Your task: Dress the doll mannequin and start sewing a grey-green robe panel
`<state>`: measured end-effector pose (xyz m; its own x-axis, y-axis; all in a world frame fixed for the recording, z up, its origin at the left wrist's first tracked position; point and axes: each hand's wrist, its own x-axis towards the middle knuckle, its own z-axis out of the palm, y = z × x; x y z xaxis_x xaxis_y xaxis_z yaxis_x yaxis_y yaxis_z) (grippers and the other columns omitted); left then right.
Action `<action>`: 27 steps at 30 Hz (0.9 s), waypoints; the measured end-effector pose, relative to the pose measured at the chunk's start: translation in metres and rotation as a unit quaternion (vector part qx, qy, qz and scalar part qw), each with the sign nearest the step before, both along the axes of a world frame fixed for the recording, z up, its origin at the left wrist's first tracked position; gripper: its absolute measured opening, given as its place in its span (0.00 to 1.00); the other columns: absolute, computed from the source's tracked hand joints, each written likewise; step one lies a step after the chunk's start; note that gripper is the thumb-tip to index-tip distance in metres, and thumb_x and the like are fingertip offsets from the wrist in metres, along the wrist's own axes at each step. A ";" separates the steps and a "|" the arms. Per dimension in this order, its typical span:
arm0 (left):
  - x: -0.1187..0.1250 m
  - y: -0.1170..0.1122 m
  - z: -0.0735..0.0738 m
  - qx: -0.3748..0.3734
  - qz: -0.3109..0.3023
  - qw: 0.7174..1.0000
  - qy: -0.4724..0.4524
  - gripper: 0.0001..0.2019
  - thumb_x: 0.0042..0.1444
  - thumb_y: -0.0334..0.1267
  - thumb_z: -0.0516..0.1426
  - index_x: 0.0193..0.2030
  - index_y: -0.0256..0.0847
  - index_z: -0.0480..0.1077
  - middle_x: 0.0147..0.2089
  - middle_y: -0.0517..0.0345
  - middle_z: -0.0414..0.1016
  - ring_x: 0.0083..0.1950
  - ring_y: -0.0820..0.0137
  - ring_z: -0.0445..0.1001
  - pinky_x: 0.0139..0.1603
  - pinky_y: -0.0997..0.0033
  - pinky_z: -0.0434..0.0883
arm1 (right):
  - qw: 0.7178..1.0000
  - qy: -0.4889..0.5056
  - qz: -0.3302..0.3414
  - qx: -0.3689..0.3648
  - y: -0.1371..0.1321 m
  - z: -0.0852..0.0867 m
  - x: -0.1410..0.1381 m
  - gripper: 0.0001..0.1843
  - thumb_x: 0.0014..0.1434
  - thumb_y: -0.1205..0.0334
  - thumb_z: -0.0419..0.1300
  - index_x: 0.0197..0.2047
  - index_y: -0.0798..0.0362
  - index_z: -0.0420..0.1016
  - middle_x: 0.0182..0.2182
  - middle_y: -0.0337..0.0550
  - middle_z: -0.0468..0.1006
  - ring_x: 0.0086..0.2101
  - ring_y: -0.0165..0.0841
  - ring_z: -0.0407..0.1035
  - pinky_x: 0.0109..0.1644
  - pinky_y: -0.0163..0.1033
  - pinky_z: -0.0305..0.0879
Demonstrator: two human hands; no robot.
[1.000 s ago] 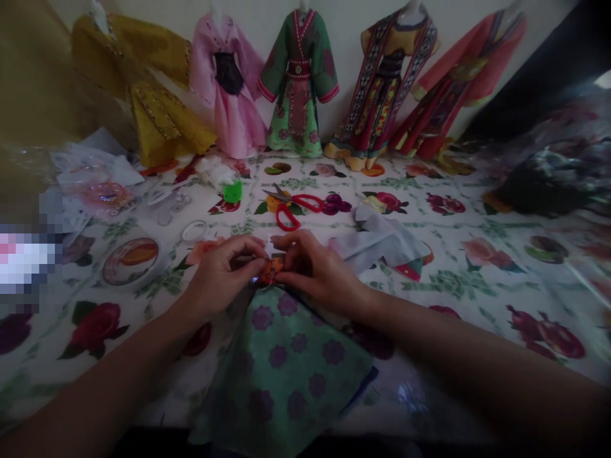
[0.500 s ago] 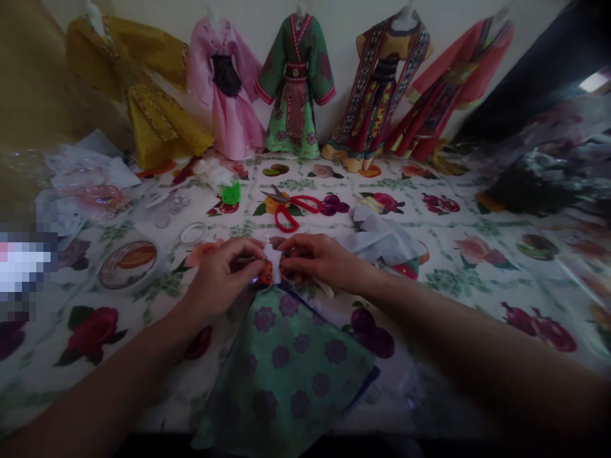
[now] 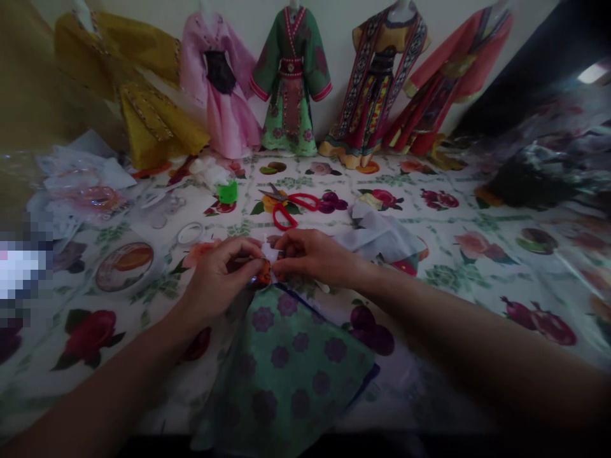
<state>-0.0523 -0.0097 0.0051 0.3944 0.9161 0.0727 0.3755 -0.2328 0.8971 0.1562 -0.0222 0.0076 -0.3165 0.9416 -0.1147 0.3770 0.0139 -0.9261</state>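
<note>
Left hand (image 3: 220, 270) on partly hidden orange piece (image 3: 264, 274)

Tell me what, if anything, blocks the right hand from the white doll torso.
Nothing visible: the right hand is at the white doll torso, across from the left hand, which pinches orange cloth. The red-handled scissors lie beyond both hands.

So a second ago the orange patterned piece (image 3: 264, 272) ran right across the front of the little white figure (image 3: 272, 246), and now it only covers the left part in view, with white showing beside it. The right hand (image 3: 315, 259) swung out half a second ago and is back in close, fingertips by the middle. Its forearm sits higher too, so more of the plum print (image 3: 373, 329) shows. Pretty dim, so I can't tell what those fingers grip.
</note>
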 end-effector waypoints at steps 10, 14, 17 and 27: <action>0.000 0.000 0.000 -0.005 -0.003 1.000 -0.010 0.02 0.56 0.39 0.61 0.33 0.46 0.74 0.49 0.54 0.78 0.44 0.65 0.78 0.48 0.59 0.78 | 0.992 -0.087 0.004 0.092 -0.031 0.017 0.000 0.11 0.59 0.54 0.63 0.36 0.53 0.72 0.27 0.37 0.76 0.29 0.30 0.71 0.31 0.35 0.62; 0.000 -0.001 0.000 -0.008 -0.003 1.000 -0.012 0.03 0.56 0.39 0.61 0.34 0.45 0.73 0.50 0.54 0.77 0.45 0.66 0.78 0.48 0.61 0.78 | 0.987 -0.114 0.013 0.116 -0.034 0.009 -0.006 0.03 0.57 0.68 0.58 0.36 0.53 0.70 0.30 0.37 0.77 0.27 0.27 0.68 0.32 0.34 0.60; -0.001 -0.001 0.000 -0.012 -0.007 1.000 -0.011 0.03 0.56 0.39 0.60 0.34 0.44 0.73 0.50 0.54 0.76 0.44 0.66 0.78 0.47 0.63 0.78 | 0.982 -0.139 0.000 0.126 -0.036 0.010 -0.005 0.04 0.56 0.71 0.56 0.33 0.53 0.68 0.26 0.35 0.73 0.25 0.26 0.64 0.29 0.34 0.56; 0.000 -0.001 0.000 0.001 -0.004 1.000 -0.005 0.03 0.56 0.39 0.60 0.34 0.45 0.73 0.50 0.54 0.77 0.45 0.65 0.78 0.46 0.63 0.78 | 0.987 -0.084 -0.018 0.134 -0.041 0.010 -0.006 0.04 0.59 0.64 0.59 0.39 0.52 0.68 0.28 0.36 0.73 0.28 0.29 0.67 0.32 0.35 0.60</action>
